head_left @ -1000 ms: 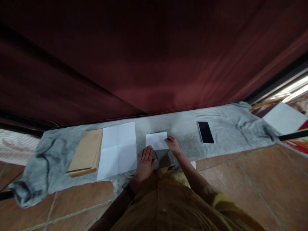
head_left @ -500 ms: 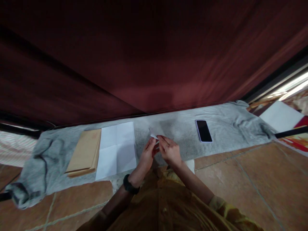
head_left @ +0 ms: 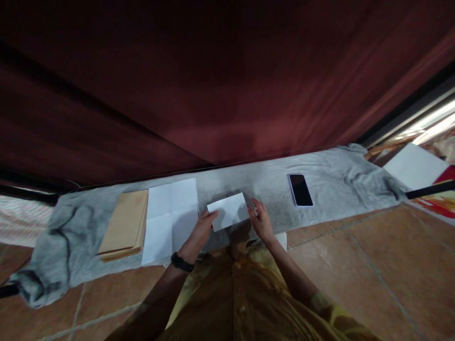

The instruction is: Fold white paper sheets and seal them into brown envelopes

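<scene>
A folded sheet of white paper (head_left: 229, 211) is held level above the grey cloth, its broad face turned up. My left hand (head_left: 203, 228) is closed on its left end, thumb on top and fingers underneath. At the other end is my right hand (head_left: 262, 221), its thumb tip at the paper's right edge. The fingers of that hand are loosely curled and apart, to the right of the paper. Larger white sheets (head_left: 170, 218) with crossing crease lines lie left of my left hand, beside a stack of brown envelopes (head_left: 124, 222).
A phone (head_left: 300, 190) with a pale purple case lies on the grey cloth (head_left: 341, 182) to the right. Behind the cloth rises a dark red fabric wall (head_left: 227, 104). Tiled floor (head_left: 341, 265) shows in front. A white sheet (head_left: 415, 166) and red printed material are at far right.
The folded paper has turned from nearly edge-on to face-up. My hands have moved apart, left hand to its left end, right hand to its right edge.
</scene>
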A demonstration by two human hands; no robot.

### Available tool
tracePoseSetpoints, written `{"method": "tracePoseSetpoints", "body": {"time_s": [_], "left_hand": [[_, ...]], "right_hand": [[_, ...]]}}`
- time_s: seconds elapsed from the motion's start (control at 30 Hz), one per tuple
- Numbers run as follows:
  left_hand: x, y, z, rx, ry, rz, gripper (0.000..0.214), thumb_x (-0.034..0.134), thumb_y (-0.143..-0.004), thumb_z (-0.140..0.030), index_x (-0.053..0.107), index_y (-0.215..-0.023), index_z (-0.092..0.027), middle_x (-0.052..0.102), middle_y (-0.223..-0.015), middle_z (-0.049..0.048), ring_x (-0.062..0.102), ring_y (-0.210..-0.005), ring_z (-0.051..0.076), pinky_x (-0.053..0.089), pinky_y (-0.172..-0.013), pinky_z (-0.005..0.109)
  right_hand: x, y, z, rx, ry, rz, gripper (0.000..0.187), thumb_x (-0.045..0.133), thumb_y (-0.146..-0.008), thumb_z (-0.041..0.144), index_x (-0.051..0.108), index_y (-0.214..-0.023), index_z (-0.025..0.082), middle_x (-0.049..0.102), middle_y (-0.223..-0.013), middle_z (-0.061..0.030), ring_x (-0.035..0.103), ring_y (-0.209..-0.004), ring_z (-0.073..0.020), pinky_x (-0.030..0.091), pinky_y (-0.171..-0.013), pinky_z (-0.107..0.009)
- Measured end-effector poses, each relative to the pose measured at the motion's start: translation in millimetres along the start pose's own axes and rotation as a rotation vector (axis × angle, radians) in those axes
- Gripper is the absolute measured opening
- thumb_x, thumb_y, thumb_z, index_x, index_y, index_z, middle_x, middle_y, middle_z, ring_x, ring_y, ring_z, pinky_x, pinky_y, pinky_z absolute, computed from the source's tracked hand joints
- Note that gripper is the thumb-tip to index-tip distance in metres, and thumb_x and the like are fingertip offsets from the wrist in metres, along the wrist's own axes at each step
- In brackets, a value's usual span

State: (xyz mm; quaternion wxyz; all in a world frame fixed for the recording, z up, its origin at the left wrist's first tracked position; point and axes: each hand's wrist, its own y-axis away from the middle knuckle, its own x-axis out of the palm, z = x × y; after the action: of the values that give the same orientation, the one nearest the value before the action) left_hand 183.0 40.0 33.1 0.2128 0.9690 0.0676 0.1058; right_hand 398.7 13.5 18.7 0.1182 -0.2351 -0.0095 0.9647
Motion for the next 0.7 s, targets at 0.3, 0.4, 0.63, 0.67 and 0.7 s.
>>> {"method": "tracePoseSetpoints", "body": {"time_s": [0.3,0.4,0.63,0.67,0.7], "left_hand": [[0.3,-31.3,2.7,0.070,-0.174,0.007,0.043,0.082,-0.063,-0.045,0.072,-0.091,-0.014,0.075,-0.086,0.0067,0.068,-0.078,0.020,0.054,-0.075,0.033],[-4.7,-37.3,9.6,0.158,-0.281,-0.071,0.036,0.074,-0.072,-0.039,0.069,-0.099,-0.017,0.072,-0.089,0.0037,0.066,-0.084,0.019,0.054,-0.082,0.034],[-21.6,-1.0,31.1,0.447,-0.703,-0.105,0.044,0.056,-0.090,-0.030,0.058,-0.134,-0.020,0.061,-0.136,0.0124,0.056,-0.127,0.028,0.042,-0.113,0.050],[-21.9,7.8,36.5,0.547,-0.854,-0.065,0.045,0.049,-0.095,-0.030,0.055,-0.138,-0.021,0.056,-0.144,0.0129,0.052,-0.135,0.028,0.040,-0.115,0.051],[-21.5,16.0,42.3,0.620,-0.979,-0.006,0.046,0.043,-0.098,-0.029,0.050,-0.143,-0.021,0.051,-0.151,0.0126,0.047,-0.140,0.027,0.039,-0.117,0.051]], "right_hand": [[28.5,-15.7,-19.2,0.254,-0.232,0.186,0.038,0.054,-0.084,0.035,0.068,-0.113,0.015,0.061,-0.061,0.0042,0.059,-0.056,-0.0148,0.050,-0.054,-0.023],[32.5,-18.1,-17.9,0.253,-0.209,0.155,0.039,0.052,-0.084,0.032,0.067,-0.116,0.016,0.063,-0.064,0.0033,0.060,-0.055,-0.0145,0.052,-0.055,-0.023],[43.3,-17.7,-24.1,0.241,-0.130,0.110,0.038,0.048,-0.088,0.027,0.065,-0.120,0.016,0.072,-0.084,-0.0035,0.066,-0.062,-0.0155,0.058,-0.058,-0.025],[45.6,-17.4,-25.1,0.237,-0.116,0.109,0.038,0.047,-0.088,0.026,0.064,-0.121,0.016,0.073,-0.085,-0.0041,0.067,-0.062,-0.0158,0.059,-0.058,-0.026],[48.0,-17.2,-26.1,0.231,-0.100,0.108,0.038,0.047,-0.089,0.025,0.064,-0.121,0.016,0.074,-0.086,-0.0046,0.067,-0.063,-0.0161,0.059,-0.058,-0.026]]}}
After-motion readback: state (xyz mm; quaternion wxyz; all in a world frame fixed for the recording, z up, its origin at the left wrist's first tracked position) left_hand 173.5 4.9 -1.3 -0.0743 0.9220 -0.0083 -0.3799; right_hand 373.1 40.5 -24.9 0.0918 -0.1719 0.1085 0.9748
